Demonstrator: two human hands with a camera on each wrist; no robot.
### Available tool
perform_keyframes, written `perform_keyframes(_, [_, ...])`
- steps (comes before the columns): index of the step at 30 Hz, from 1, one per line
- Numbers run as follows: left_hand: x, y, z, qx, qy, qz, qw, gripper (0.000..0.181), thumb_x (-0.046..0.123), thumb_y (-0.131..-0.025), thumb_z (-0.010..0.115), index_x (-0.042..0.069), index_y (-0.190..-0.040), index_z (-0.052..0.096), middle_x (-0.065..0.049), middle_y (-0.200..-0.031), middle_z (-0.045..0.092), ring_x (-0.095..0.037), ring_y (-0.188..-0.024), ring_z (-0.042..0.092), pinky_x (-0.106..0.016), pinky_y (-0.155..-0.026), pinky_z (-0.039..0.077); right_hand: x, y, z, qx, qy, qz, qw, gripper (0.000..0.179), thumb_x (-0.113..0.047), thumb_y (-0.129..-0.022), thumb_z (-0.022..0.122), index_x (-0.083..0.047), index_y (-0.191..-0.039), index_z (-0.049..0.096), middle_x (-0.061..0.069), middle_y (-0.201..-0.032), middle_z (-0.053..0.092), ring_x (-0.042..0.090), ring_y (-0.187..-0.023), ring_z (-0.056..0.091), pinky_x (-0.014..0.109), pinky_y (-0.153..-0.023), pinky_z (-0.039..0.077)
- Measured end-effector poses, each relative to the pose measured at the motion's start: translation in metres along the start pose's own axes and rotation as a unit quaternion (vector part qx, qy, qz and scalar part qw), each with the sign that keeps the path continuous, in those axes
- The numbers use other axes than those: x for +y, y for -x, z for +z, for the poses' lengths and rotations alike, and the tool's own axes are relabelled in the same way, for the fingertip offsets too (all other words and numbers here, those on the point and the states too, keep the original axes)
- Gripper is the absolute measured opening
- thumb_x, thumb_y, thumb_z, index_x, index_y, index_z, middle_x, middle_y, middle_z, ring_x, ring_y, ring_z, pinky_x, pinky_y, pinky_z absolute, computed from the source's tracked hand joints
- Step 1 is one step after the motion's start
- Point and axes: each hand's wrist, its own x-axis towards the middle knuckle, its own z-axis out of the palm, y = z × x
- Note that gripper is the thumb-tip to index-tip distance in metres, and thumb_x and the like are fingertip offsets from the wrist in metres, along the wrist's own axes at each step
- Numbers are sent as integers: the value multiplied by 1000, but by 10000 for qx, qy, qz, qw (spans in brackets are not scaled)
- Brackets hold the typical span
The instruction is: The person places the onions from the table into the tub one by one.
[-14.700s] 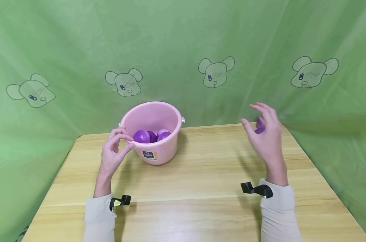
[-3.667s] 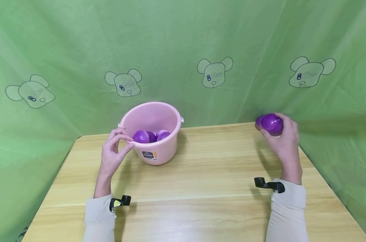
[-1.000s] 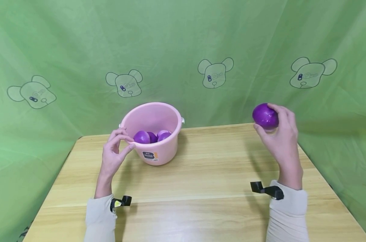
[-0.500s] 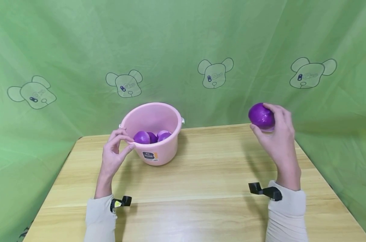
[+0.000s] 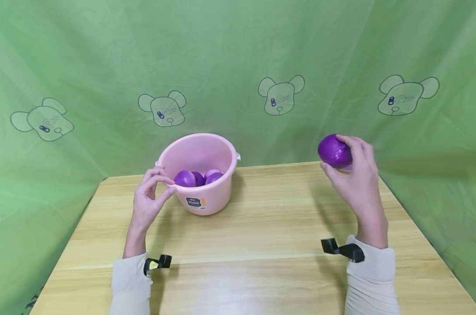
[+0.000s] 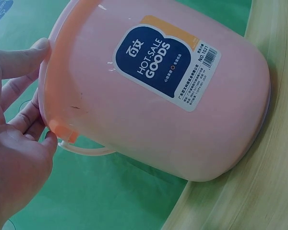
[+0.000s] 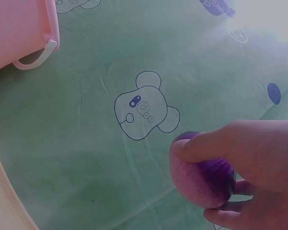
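In the head view a pink bucket (image 5: 206,199) stands at the back left of the table, with several purple and lilac balls (image 5: 184,178) inside. My left hand (image 5: 149,201) pinches the near left part of its rim; the left wrist view shows the thumb and fingers on either side of that rim (image 6: 44,91). Off to the right, my right hand (image 5: 357,179) holds a glossy purple ball (image 5: 334,150) above the table between thumb and fingers. Its paler lilac side (image 7: 189,179) faces the right wrist camera. The bucket's near wall hides the lower part of its contents.
A wooden tabletop (image 5: 238,253) spreads beneath both arms. Green cloth (image 5: 230,52) with bear-head drawings rises behind and on both sides. The bucket's white handle (image 7: 38,60) hangs by its wall in the right wrist view.
About fifteen seconds ago my right hand was open near purple balls at the back right. It later took one, lifted it, and now drifts left with it. The left hand stays on the rim.
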Motion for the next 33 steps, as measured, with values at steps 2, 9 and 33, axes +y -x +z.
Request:
perform_keyframes(2, [0, 0, 0, 3, -13, 2, 10000, 18, -21, -80, 71, -17, -96, 64, -34, -111, 47, -47, -140, 33, -45, -129, 14, -1, 0, 1, -19, 2, -24, 10000, 79, -5, -82, 85, -18, -151, 48, 15, -152, 40, 42, -128, 53, 39, -99, 58])
perform_keyframes(9, [0, 0, 1, 17, -42, 3, 10000, 18, -22, -80, 70, -17, -96, 64, -30, -110, 49, -46, -140, 34, -43, -129, 15, -5, 1, 6, -161, -73, -92, 9998, 78, -5, -83, 84, -17, -150, 48, 16, -152, 39, 44, -126, 55, 30, -95, 58])
perform_keyframes(33, [0, -1, 0, 17, -62, -46, 10000, 18, -21, -80, 71, -17, -96, 64, -28, -111, 50, -46, -140, 34, -43, -129, 15, -17, 1, 20, -249, -9, -452, 9987, 76, -11, -80, 88, -16, -147, 52, 22, -152, 39, 50, -132, 47, 74, -109, 37])
